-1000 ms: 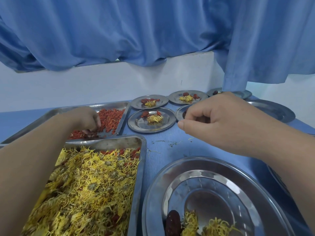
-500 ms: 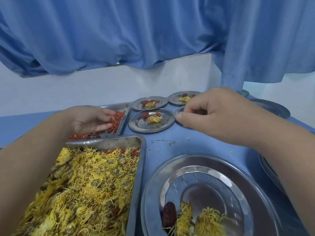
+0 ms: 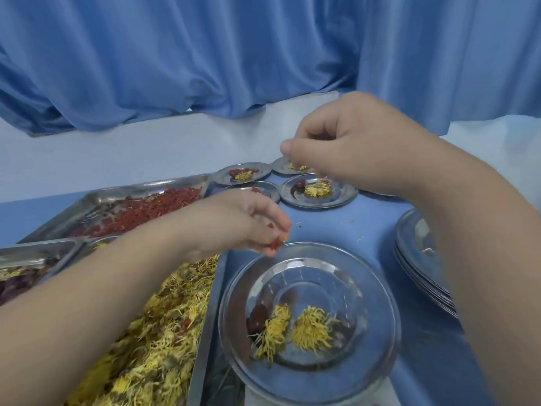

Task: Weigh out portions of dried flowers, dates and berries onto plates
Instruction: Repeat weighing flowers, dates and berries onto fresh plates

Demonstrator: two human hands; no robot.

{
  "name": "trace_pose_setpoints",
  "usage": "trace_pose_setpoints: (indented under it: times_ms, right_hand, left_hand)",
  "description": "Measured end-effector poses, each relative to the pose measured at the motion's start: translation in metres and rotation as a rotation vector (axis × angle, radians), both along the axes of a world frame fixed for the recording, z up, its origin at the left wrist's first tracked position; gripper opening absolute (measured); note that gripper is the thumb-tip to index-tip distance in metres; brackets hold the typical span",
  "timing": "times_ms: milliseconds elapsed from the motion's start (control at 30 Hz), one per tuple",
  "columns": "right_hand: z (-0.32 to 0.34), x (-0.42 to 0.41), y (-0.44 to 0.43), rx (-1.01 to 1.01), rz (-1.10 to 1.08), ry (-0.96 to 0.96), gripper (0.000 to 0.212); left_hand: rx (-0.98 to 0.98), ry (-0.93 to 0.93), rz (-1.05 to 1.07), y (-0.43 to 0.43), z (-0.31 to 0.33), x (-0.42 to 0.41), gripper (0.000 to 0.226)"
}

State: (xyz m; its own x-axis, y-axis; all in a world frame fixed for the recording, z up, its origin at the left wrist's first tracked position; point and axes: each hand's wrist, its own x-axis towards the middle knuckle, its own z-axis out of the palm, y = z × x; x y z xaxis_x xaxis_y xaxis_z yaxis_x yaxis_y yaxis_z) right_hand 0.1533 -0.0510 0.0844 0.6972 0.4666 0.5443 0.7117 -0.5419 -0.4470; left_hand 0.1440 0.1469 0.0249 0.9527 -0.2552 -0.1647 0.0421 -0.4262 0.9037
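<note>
Left hand (image 3: 248,227) moved over near plate (image 3: 380,288), grip pinching berries (image 3: 275,244), right hand (image 3: 345,145) raised, curled, hold unclear

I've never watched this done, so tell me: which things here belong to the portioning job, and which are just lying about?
In the job: left hand pinching red berries, near plate, berry tray, flower tray, filled small plates.
Lying about: blue curtain, loose petals on the table, stack of spare plates.

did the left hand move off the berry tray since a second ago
Yes. The left hand has left the berry tray and come nearer, to the far rim of the near plate, pinching berries.
</note>
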Motion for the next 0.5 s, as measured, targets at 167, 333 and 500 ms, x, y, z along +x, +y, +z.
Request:
trace_pose_setpoints:
  times_ms: [167, 333, 500]
  right_hand:
    - [0.013, -0.022, -0.014, 0.007, 0.016, -0.018, 0.033]
    - [0.026, -0.052, -0.029, 0.039, 0.079, -0.032, 0.034]
    - [0.021, -0.077, -0.035, 0.007, 0.142, -0.068, 0.035]
  left_hand:
    - [0.381, -0.155, 0.007, -0.026, -0.007, -0.015, 0.027]
    - [0.402, -0.272, 0.065, -0.033, -0.005, -0.030, 0.031]
    - [0.408, -0.374, 0.137, -0.037, -0.006, -0.042, 0.028]
